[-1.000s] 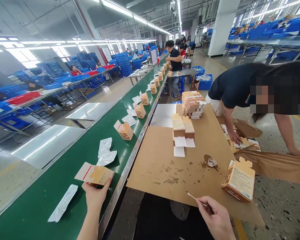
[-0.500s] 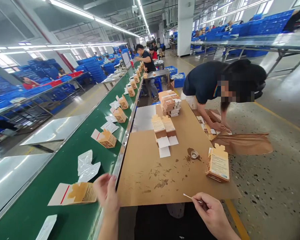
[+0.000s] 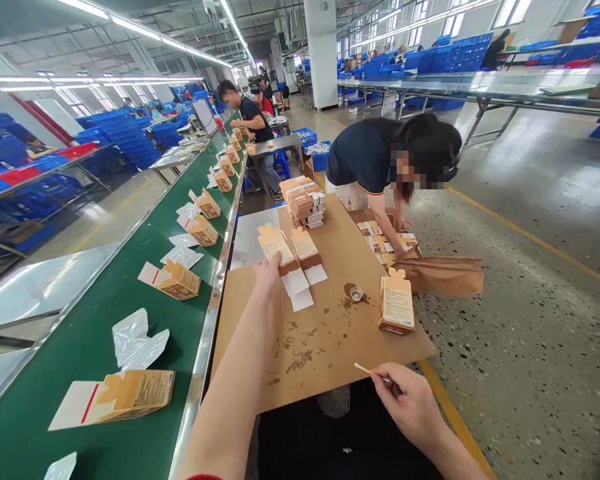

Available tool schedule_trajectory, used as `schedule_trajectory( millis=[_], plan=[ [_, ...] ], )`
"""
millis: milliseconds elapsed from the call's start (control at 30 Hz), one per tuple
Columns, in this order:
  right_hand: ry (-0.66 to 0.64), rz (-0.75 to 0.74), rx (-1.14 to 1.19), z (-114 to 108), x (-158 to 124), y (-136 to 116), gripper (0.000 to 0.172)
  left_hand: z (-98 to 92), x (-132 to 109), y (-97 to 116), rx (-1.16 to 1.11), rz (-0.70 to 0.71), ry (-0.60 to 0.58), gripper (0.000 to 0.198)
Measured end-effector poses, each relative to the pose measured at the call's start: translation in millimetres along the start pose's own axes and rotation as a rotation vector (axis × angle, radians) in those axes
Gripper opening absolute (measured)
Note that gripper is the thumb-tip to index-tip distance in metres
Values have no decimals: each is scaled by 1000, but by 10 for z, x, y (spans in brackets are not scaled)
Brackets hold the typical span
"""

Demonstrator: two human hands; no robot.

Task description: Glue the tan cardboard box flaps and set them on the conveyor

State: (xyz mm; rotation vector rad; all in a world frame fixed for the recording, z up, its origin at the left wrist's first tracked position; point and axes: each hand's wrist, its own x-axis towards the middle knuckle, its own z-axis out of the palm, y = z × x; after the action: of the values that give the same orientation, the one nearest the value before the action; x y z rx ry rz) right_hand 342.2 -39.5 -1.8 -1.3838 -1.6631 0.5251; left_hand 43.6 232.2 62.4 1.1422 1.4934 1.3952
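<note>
My left hand (image 3: 269, 272) reaches out over the cardboard sheet (image 3: 235, 333) and grips the near left side of an open-flapped carton (image 3: 275, 244), thumb on its printed face; its other fingers are partly hidden. Close on the right of that carton stands a second carton (image 3: 306, 247), white flaps spread toward me. A cotton swab (image 3: 363, 368) is pinched in my right hand (image 3: 405, 400), its tip pointing left above the sheet's front edge. A small clear dish (image 3: 357, 294) rests amid wet stains. Another carton (image 3: 397, 303) stands at the sheet's right edge.
On my left a green conveyor belt (image 3: 95, 333) bears open cartons and silver pouches (image 3: 139, 339). Flattened cartons (image 3: 303, 200) are stacked at the sheet's back. A co-worker (image 3: 365, 157) bends over a large box of cartons (image 3: 380, 241) on the right.
My left hand has moved from beside the belt, forward and right, onto the left carton. The swab stays in my right hand. The view has shifted rightward.
</note>
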Motion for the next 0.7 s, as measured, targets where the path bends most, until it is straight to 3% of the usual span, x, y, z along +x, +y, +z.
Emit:
schedule_trajectory(
  millis=[100, 200, 333, 433, 500, 600, 700],
  plan=[
    [-38, -100, -185, -196, 475, 31, 35, -231, -273, -38, -134, -13, 41, 55],
    [-160, -39, -462, -301, 1108, 101, 32, -508, -798, -158, -362, -40, 36, 71],
    [-383, 73, -667, -248, 1681, 192, 30, -826, -1579, -447, -419, -282, 83, 80],
    [-447, 68, -749, -195, 1803, 255, 29, -1011, -1996, -654, -418, -430, 97, 83],
    [-453, 58, -790, -205, 1816, 305, 30, -1100, -2157, -732, -432, -457, 102, 86],
    [-392, 29, -783, -273, 1777, 361, 30, -1162, -2243, -765, -443, -460, 114, 91],
    [-263, -42, -615, -272, 1570, 317, 27, -1138, -2208, -765, -390, -425, 115, 92]
  ],
)
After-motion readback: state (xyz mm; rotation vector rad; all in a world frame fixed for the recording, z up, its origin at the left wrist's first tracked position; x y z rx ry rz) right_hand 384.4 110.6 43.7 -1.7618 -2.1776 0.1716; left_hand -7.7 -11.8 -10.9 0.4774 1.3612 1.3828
